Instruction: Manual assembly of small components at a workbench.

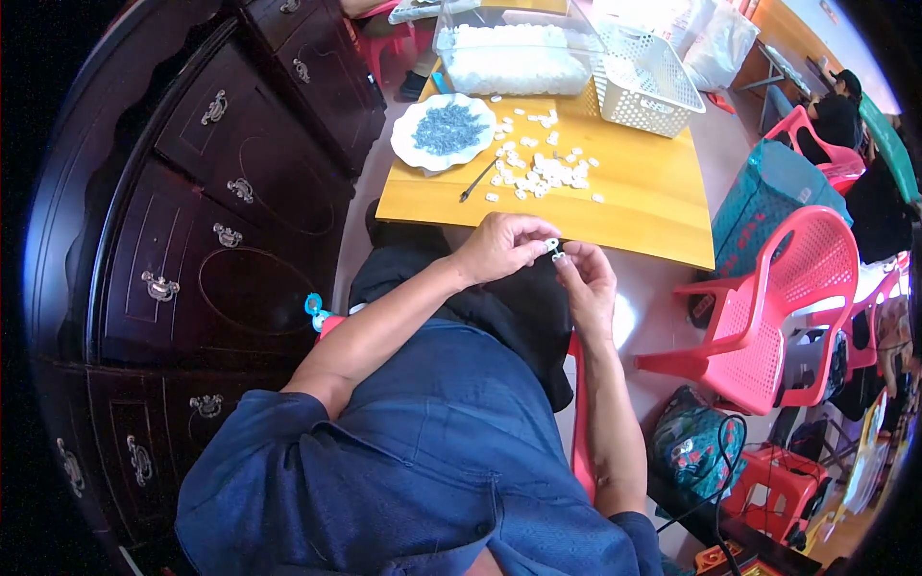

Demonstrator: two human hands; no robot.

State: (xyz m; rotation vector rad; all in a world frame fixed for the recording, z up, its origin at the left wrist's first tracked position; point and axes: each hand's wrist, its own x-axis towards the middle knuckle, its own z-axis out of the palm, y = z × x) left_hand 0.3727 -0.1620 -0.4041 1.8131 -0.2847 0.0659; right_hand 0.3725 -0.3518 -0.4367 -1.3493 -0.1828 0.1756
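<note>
Just off the table's near edge, my left hand point(507, 248) pinches a small white plastic piece point(551, 244) between thumb and fingers. Close beside it, my right hand point(588, 278) is closed on another small white part point(559, 256), and the two parts nearly meet or touch; I cannot tell which. On the yellow table point(643, 206) lie several loose white plastic pieces point(547, 175). A thin dark tool point(477, 180) rests to their left. Behind it stands a white scalloped plate point(408, 134) filled with small grey-blue parts point(449, 129).
At the table's back are a clear bin point(519, 58) full of white pieces and a cream perforated basket point(653, 101). Dark wooden cabinets point(221, 259) line the left. A pink plastic chair point(768, 307) and a teal bag point(783, 197) stand on the right. Other people sit further off.
</note>
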